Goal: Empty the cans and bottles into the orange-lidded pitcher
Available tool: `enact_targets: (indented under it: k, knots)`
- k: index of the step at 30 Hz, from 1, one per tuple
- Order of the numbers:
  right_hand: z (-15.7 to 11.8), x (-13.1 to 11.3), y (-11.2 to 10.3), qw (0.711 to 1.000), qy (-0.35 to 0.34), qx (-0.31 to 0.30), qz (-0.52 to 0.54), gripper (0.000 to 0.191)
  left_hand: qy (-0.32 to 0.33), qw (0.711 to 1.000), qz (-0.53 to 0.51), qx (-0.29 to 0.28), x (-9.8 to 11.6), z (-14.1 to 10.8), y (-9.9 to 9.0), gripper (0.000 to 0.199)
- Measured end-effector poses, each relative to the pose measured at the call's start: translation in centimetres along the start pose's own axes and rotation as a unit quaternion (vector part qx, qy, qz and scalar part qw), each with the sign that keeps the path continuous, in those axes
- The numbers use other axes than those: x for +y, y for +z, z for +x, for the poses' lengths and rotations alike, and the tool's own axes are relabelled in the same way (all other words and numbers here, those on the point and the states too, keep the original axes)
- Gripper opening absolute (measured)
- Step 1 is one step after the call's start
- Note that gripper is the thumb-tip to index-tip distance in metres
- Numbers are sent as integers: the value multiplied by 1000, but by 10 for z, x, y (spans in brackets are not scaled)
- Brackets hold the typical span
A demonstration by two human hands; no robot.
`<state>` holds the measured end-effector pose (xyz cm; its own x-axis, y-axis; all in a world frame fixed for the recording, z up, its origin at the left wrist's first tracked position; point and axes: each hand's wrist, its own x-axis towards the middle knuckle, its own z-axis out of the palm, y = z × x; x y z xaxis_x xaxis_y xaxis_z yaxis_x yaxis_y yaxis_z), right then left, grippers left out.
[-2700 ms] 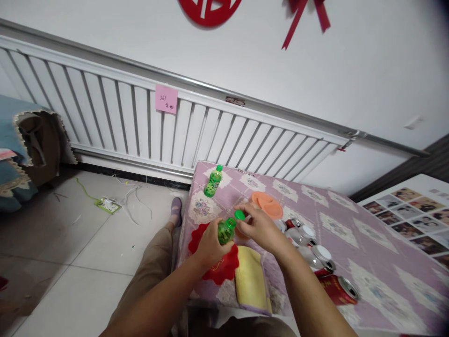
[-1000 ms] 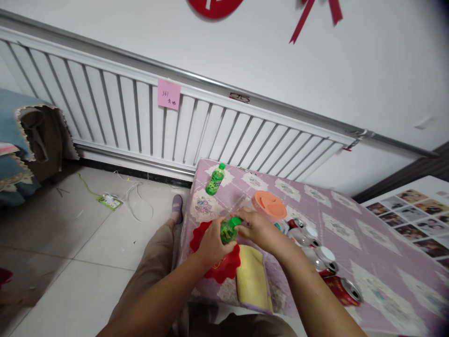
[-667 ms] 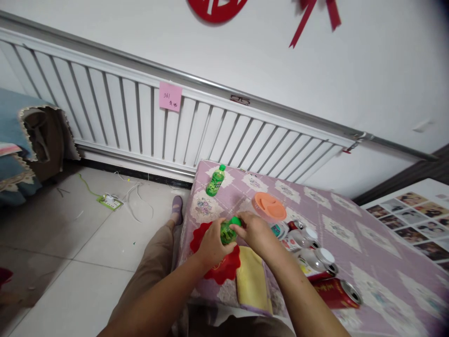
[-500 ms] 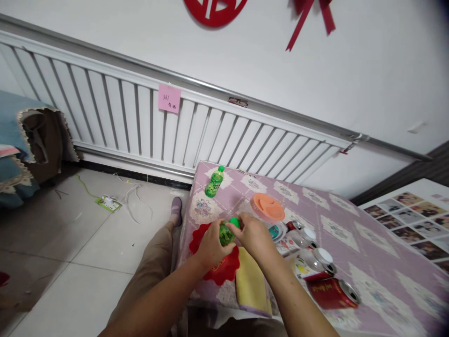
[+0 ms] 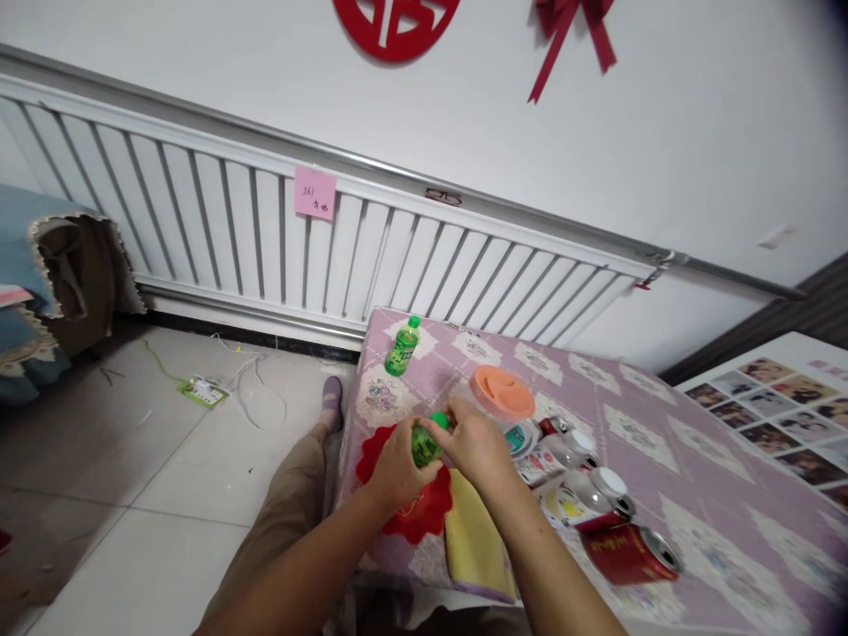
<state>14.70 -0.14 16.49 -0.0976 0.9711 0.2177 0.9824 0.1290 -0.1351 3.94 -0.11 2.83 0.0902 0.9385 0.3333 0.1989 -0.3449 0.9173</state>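
Note:
Wrapped around the body of a green-labelled plastic bottle (image 5: 425, 446) is my left hand (image 5: 396, 470). My right hand (image 5: 473, 442) closes its fingers at the bottle's green cap (image 5: 439, 420). The bottle is held above a red scalloped mat (image 5: 424, 512), tilted a little, its lower part partly hidden by my fingers. To the right of the mat lies a folded yellow cloth (image 5: 475, 539), below my right forearm. A second green bottle (image 5: 403, 347) with a green cap stands upright farther back on the table.
An orange lidded container (image 5: 502, 392) sits behind my right hand. Clear bottles with white caps (image 5: 583, 495) and a red can (image 5: 631, 554) lie on their sides at the right of the cloth-covered table (image 5: 583, 380). A radiator (image 5: 390, 256) runs along the wall behind.
The view has shifted slightly. Both hands stay on the bottle and its cap, with barely any change in their pose.

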Motion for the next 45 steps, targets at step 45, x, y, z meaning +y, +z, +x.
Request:
enact_targets:
  k: [45]
  knots:
    - [-2, 25, 6, 963, -100, -31, 249, 36, -3, 1000, 3, 17, -3, -1, 0, 73]
